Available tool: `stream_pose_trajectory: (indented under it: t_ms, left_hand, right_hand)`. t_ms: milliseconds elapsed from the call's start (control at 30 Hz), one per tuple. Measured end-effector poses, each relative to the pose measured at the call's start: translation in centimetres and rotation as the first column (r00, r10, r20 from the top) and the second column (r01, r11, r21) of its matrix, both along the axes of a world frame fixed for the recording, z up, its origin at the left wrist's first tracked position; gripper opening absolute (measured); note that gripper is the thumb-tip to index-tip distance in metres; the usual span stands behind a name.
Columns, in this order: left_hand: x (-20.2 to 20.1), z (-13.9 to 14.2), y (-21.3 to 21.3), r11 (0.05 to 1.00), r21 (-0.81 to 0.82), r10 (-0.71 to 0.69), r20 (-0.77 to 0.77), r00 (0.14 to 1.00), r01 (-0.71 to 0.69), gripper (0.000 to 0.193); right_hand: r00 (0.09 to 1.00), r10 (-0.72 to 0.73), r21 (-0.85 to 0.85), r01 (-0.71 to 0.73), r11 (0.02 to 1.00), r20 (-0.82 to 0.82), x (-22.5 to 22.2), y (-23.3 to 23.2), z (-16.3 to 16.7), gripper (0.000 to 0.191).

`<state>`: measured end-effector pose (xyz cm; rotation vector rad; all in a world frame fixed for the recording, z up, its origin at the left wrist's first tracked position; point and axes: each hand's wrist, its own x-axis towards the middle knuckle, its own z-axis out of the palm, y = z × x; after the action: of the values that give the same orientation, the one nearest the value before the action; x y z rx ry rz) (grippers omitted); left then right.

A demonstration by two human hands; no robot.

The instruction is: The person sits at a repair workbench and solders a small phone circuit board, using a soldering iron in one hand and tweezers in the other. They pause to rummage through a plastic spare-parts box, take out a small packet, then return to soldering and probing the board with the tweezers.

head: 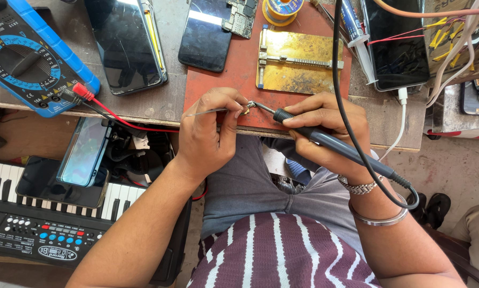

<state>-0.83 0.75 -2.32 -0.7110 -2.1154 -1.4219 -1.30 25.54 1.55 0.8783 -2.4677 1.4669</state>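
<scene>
My left hand pinched tweezers on a small metal part over the worktop's front edge. My right hand held the soldering iron in a firm grip, its long axis slanting up-left, tip touching the part from the right.

There is one view only, from a camera worn on the person's head, looking steeply down over their own chest and lap at the near edge of the workbench. It sits close: the left hand and right hand fill the middle of the frame, forearms running out at the bottom. The bench takes the upper part, its far side cut off at the top. To the left the view drops past the edge to a small keyboard lower down, to the right to bare floor
</scene>
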Motion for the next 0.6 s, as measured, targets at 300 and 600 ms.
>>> stream_pose_trajectory:
  t_ms: [300,600]
  left_hand:
    - [0.04,-0.02,0.08,1.0,-0.001,-0.004,0.02,1.0,0.004,0.024]
    - [0.09,-0.06,0.02,1.0,-0.004,-0.01,0.036,0.999,0.01,0.024]
  right_hand:
    - [1.0,0.004,0.005,-0.004,1.0,-0.012,0.03,0.09,-0.08,0.029]
    - [0.999,0.0,-0.01,0.0,1.0,-0.033,0.16,0.13,0.23,0.029]
